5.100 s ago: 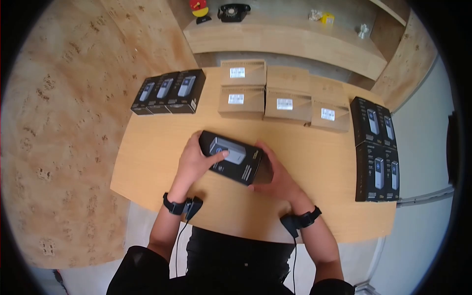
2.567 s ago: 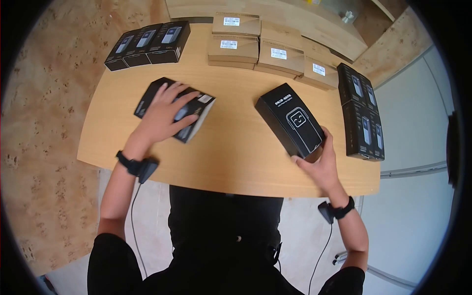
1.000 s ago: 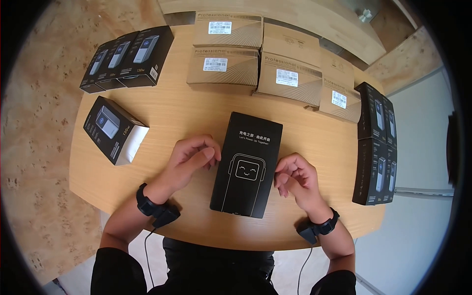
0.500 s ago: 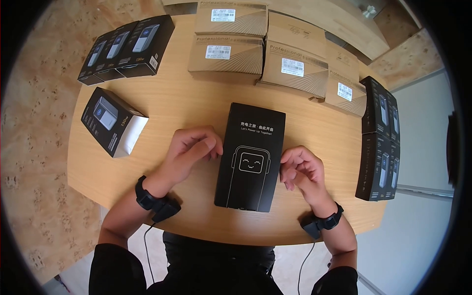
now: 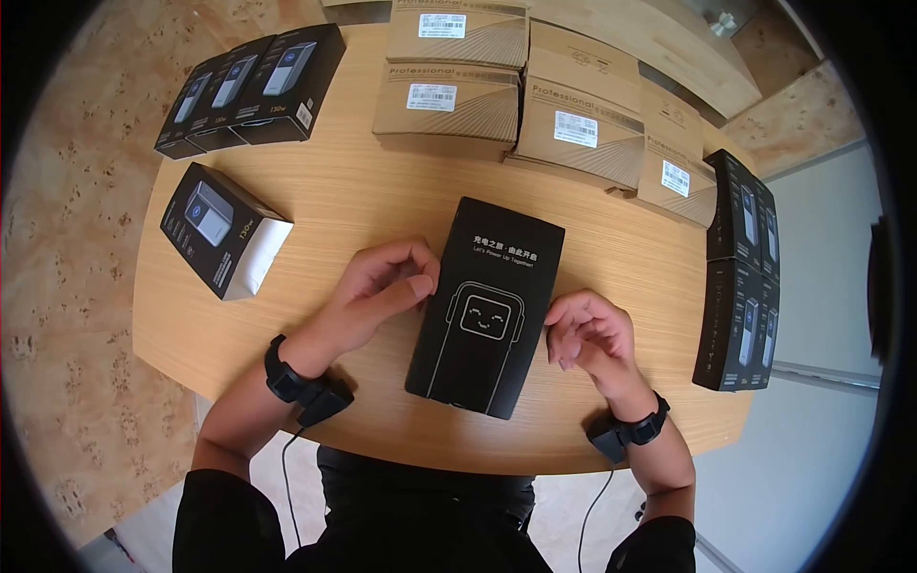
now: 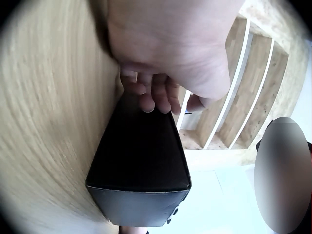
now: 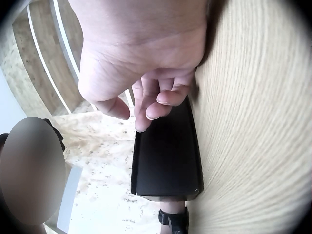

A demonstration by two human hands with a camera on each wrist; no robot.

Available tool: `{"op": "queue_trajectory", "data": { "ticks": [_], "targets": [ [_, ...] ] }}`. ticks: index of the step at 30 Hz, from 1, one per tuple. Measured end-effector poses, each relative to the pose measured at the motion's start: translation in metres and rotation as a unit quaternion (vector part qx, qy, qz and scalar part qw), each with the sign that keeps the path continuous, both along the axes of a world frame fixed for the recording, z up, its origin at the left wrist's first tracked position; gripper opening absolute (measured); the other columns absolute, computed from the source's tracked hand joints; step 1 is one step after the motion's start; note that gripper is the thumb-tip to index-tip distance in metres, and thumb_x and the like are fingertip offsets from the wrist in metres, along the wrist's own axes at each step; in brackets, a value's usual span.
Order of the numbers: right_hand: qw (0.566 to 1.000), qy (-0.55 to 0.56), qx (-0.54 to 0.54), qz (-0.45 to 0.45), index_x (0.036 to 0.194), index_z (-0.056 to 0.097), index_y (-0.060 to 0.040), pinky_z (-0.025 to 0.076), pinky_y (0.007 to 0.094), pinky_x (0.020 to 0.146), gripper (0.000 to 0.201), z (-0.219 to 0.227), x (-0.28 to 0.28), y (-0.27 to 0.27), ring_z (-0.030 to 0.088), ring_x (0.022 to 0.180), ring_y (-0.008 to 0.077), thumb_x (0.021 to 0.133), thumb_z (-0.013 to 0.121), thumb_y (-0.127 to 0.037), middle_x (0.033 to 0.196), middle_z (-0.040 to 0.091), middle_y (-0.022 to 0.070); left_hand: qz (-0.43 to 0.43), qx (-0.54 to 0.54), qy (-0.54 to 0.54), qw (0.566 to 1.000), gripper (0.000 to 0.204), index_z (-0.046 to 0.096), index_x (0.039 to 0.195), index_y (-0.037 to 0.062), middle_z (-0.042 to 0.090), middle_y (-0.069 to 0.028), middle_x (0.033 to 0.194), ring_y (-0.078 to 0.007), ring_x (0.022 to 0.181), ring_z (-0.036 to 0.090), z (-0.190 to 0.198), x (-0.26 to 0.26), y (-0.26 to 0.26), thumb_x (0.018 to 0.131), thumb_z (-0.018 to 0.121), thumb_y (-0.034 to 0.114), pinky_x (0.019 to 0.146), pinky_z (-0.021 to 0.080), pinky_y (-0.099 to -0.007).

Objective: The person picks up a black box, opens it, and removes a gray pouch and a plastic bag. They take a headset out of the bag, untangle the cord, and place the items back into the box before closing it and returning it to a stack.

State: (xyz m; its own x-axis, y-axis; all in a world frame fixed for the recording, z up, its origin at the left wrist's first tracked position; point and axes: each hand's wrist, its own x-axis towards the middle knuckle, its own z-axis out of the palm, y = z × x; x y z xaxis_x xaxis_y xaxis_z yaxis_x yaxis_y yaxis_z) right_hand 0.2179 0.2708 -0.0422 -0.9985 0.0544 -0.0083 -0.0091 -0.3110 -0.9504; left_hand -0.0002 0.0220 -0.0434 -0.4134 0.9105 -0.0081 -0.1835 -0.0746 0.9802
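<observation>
A black box [image 5: 485,310] with a line-drawn smiling face lies slightly tilted between the hands at the table's front. The left hand [image 5: 387,291] has bent fingers against its left side; in the left wrist view the fingertips [image 6: 147,106] touch the box's dark side [image 6: 141,146]. At the other side, the right hand [image 5: 594,339] rests with loosely curled fingers; the right wrist view shows its fingertips [image 7: 151,113] at the side wall [image 7: 165,156]. Neither hand grips the box. Another black box [image 5: 215,229], marked 130W, lies at the left with its white end showing.
Three black boxes [image 5: 287,81] stand in a row at the back left. Several brown cartons [image 5: 449,105] are grouped at the back middle. Stacked black boxes [image 5: 740,315] line the right edge of the wooden table [image 5: 325,201]. A cable hangs from each wrist camera.
Since the oldest frame, the 130W box was set down at the left and the smiling-face box came between the hands. Over the last half second that box turned slightly clockwise; both hands stayed beside it.
</observation>
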Motion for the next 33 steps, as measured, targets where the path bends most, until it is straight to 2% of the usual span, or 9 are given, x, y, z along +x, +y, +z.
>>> {"op": "queue_trajectory", "data": {
  "ticks": [6,9,15,20,23,27,30,33],
  "targets": [
    [1.000,-0.015,0.010,-0.009,0.128,0.060,0.0061,0.047,0.0219,0.065,0.038,0.008,-0.001,-0.004,0.065,0.083,0.0124,0.090,0.055,0.010,0.091,0.065,0.0069,0.010,0.011,0.015,1.000,0.011,0.059,0.109,0.0058,0.055,0.0028,0.098,-0.0065,0.084,0.052,0.003,-0.001,0.003,0.107,0.059,0.016,0.077,0.044,-0.0237],
    [0.999,-0.020,0.014,-0.025,0.129,0.060,0.0064,0.046,0.0220,0.064,0.041,0.007,-0.002,-0.004,0.063,0.077,0.0113,0.089,0.052,0.012,0.088,0.065,0.0073,0.058,0.005,-0.029,0.998,0.012,0.060,0.109,0.0054,0.058,0.0021,0.098,-0.0066,0.085,0.054,-0.007,0.001,0.002,0.106,0.059,0.017,0.075,0.044,-0.0240],
    [0.999,-0.013,0.030,-0.041,0.130,0.060,0.0075,0.045,0.0216,0.062,0.046,0.000,-0.002,-0.003,0.057,0.068,0.0093,0.087,0.045,0.013,0.082,0.065,0.0075,0.040,0.012,-0.033,0.999,0.015,0.063,0.111,0.0046,0.062,0.0007,0.099,-0.0070,0.086,0.056,-0.005,-0.002,0.002,0.106,0.060,0.019,0.074,0.044,-0.0238],
    [0.998,-0.019,0.028,-0.052,0.128,0.062,0.0080,0.045,0.0218,0.061,0.045,0.005,-0.002,-0.005,0.055,0.064,0.0088,0.087,0.044,0.012,0.080,0.065,0.0082,0.046,0.005,-0.026,0.999,0.019,0.067,0.108,0.0042,0.064,0.0000,0.095,-0.0076,0.083,0.057,-0.005,-0.003,0.001,0.106,0.059,0.021,0.074,0.044,-0.0234],
    [0.994,-0.041,0.019,-0.095,0.129,0.062,0.0084,0.044,0.0217,0.060,0.046,0.003,-0.002,-0.006,0.053,0.060,0.0080,0.087,0.045,0.012,0.078,0.065,0.0085,0.073,-0.002,-0.019,0.997,0.023,0.070,0.104,0.0028,0.065,-0.0011,0.090,-0.0080,0.081,0.057,-0.006,-0.003,0.002,0.108,0.057,0.022,0.072,0.044,-0.0235],
    [0.996,-0.028,0.015,-0.086,0.131,0.062,0.0094,0.042,0.0209,0.058,0.046,-0.001,-0.002,-0.003,0.051,0.057,0.0069,0.089,0.044,0.008,0.075,0.064,0.0084,0.100,-0.018,-0.028,0.994,0.033,0.071,0.095,-0.0014,0.065,-0.0061,0.085,-0.0118,0.073,0.058,-0.005,-0.004,0.003,0.106,0.055,0.026,0.066,0.044,-0.0252],
    [0.997,-0.025,0.008,-0.071,0.134,0.061,0.0101,0.042,0.0211,0.057,0.046,0.000,-0.002,0.001,0.052,0.057,0.0072,0.091,0.044,0.003,0.074,0.065,0.0081,0.102,-0.001,-0.062,0.993,0.034,0.071,0.095,-0.0022,0.067,-0.0076,0.086,-0.0131,0.073,0.061,-0.007,-0.005,0.003,0.105,0.056,0.026,0.064,0.045,-0.0258],
    [0.997,-0.026,-0.004,-0.073,0.135,0.060,0.0105,0.042,0.0218,0.057,0.046,0.004,-0.003,-0.002,0.052,0.058,0.0077,0.093,0.046,-0.001,0.075,0.066,0.0079,0.085,-0.001,-0.047,0.995,0.034,0.070,0.093,-0.0027,0.068,-0.0082,0.086,-0.0139,0.073,0.063,-0.012,-0.005,0.000,0.105,0.056,0.025,0.064,0.046,-0.0260]
  ]
}}
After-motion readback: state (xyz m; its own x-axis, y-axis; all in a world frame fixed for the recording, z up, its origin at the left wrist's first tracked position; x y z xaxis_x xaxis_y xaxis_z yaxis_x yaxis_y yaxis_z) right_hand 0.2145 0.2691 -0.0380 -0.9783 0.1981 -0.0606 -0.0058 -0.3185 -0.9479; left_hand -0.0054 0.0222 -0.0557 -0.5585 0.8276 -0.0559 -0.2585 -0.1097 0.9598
